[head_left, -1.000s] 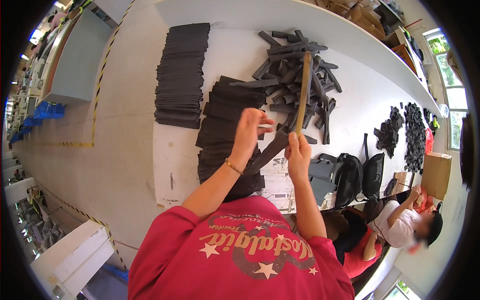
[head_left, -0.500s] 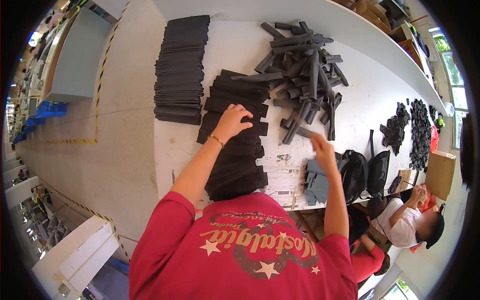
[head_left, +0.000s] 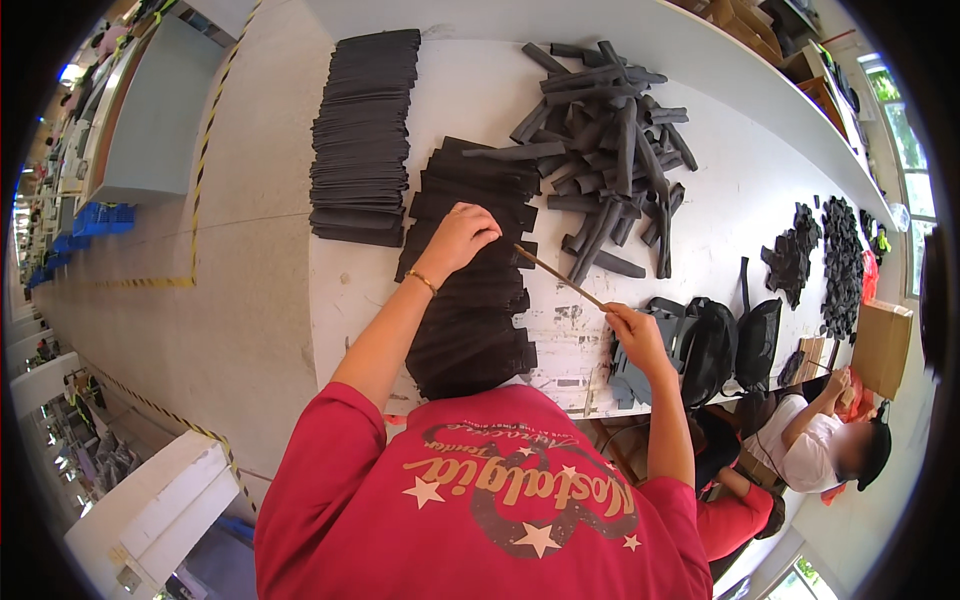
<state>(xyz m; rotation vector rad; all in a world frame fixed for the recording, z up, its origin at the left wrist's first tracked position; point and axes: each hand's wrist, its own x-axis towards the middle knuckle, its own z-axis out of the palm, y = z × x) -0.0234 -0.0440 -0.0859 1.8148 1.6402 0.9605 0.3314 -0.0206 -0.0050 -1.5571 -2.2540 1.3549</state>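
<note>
My right hand grips one end of a thin brown stick. The stick slants up and left, and its far tip reaches the right edge of an overlapping row of flat black fabric pieces. Over that row hovers my left hand, fingers drawn together close to the stick's tip; whether anything is between them is hidden. A heap of dark grey rolled tubes lies beyond, to the right. One tube rests across the far end of the row.
A long neat stack of dark folded pieces lines the table's left side. To the right are grey flat pieces, black mesh bags and small black piles. Another person sits at the right near a cardboard box.
My right hand has swung down and left from a blur, and the stick now shows clearly. My left hand's fingers have closed from a spread pose.
</note>
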